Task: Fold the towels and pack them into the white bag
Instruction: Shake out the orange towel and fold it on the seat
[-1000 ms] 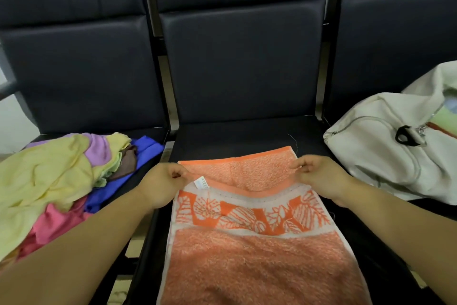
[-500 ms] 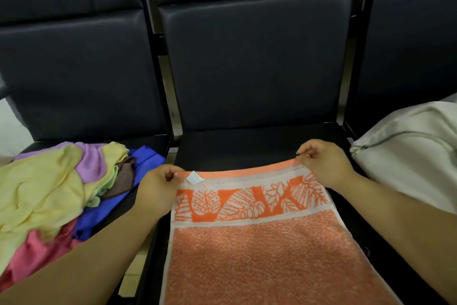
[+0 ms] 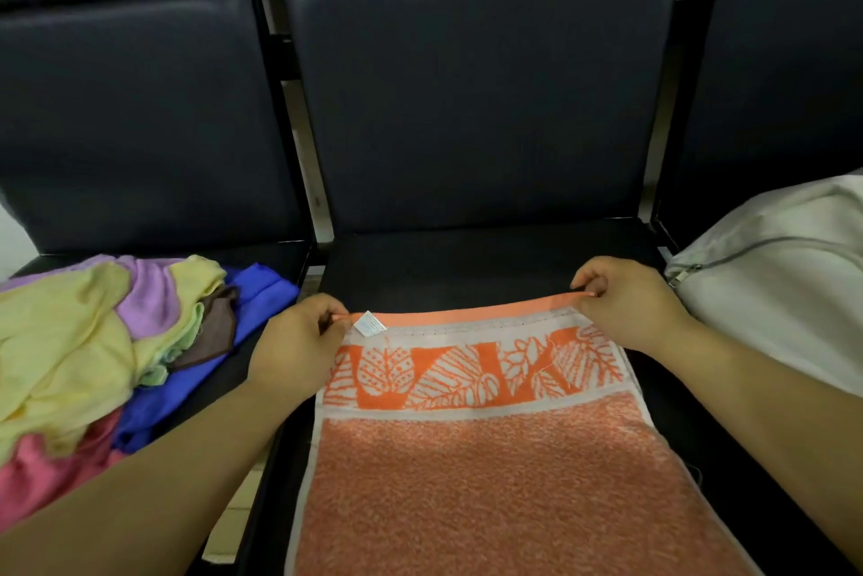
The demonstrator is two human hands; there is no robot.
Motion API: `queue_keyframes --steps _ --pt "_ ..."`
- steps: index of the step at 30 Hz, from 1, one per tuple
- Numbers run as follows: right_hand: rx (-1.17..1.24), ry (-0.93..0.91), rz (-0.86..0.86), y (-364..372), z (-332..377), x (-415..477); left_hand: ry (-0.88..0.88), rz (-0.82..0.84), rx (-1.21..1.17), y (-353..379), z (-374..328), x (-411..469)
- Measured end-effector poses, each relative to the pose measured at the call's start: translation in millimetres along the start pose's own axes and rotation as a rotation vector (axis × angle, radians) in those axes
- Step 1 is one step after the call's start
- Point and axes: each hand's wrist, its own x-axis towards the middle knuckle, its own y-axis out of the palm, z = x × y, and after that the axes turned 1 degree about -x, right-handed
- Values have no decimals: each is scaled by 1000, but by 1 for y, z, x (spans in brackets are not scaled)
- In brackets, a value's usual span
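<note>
Pinches far corners of orange leaf-banded terry towel (image 3: 490, 482) with left hand (image 3: 294, 346) and right hand (image 3: 626, 300), pulling hem taut across middle of black padded seat (image 3: 467, 267), presumably for even folding.

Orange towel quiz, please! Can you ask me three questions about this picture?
1. True or false: the left hand and the right hand each pinch a far corner of the orange towel.
2. Where does the white bag lie? A) left of the towel B) right of the towel C) on top of the towel
3. Fill in: the small white label sits beside the ___ hand.
Key: 1 true; 2 B; 3 left.
</note>
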Motion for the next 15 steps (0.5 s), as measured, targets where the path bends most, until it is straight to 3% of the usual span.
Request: queue_keyframes --steps 9,15 --pt "-69 -27 -44 4 -4 2 17 -2 121 8 3 11" --pt "-164 -74 98 -2 1 -6 11 129 163 6 -2 17"
